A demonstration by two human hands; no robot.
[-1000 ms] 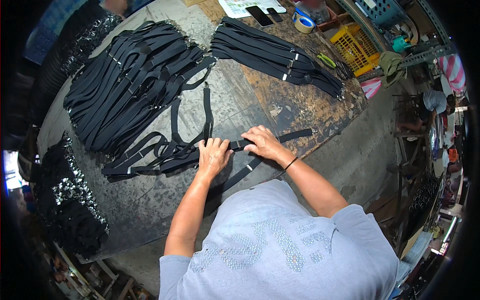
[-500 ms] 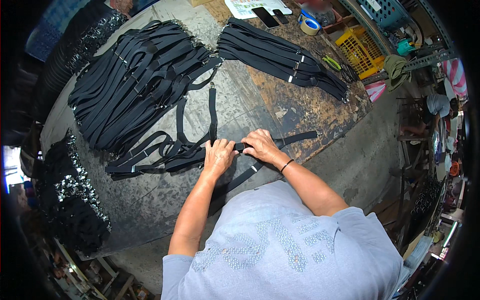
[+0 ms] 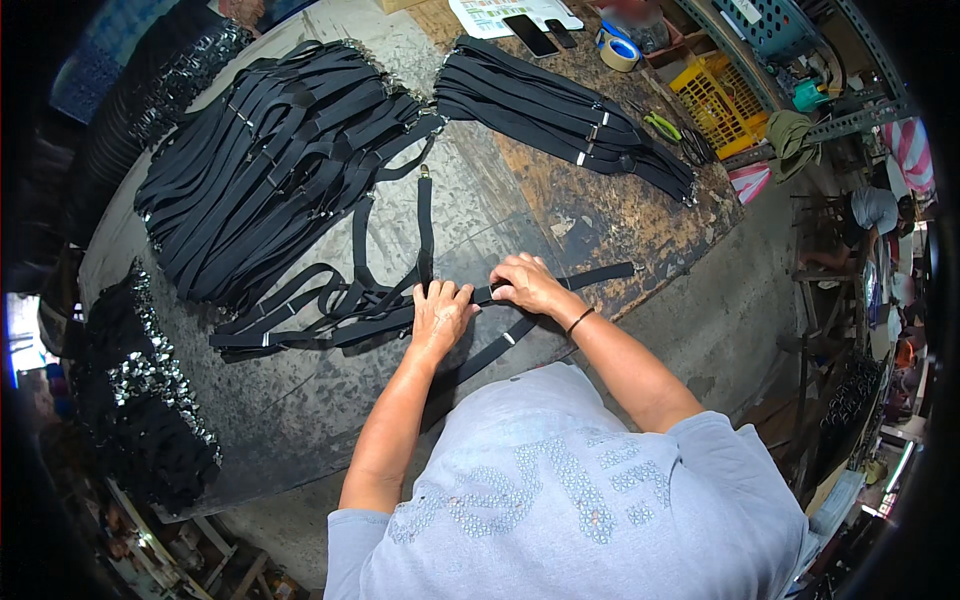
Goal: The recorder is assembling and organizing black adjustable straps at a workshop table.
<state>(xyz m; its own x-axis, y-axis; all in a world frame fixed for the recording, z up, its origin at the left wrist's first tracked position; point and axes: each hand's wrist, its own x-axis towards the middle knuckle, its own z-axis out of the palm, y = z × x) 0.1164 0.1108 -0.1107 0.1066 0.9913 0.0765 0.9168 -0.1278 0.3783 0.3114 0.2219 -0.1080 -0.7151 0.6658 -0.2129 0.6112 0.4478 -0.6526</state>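
Note:
Both hands are at a pair of black elastic suspenders (image 3: pixel 600 274) near the table's front edge. My left hand (image 3: pixel 440 318) lies over the strap, fingers curled down and thumb against it. Close by on the right, my right hand (image 3: pixel 530 288) pinches the same strap, its fingertips partly hidden. One strap end runs right past that hand; another, with a silver slider, slants down toward my body. Left of my left hand, more black suspenders (image 3: pixel 365 325) lie loosely tangled. A strap with a metal clip (image 3: pixel 425 172) points away from me.
A large heap of suspenders (image 3: pixel 270 170) covers the table's far left, and a neat bundle (image 3: pixel 540 105) lies far right. Beyond are phones (image 3: pixel 530 36), tape (image 3: pixel 620 54), green-handled cutters (image 3: pixel 662 126) and a yellow basket (image 3: pixel 715 100). Black straps with shiny clips (image 3: pixel 155 385) hang at the left edge.
My right hand has shifted slightly right, its fingers more bunched and lifted at the strap. My left hand stays nearly in place. The heaps have not moved.

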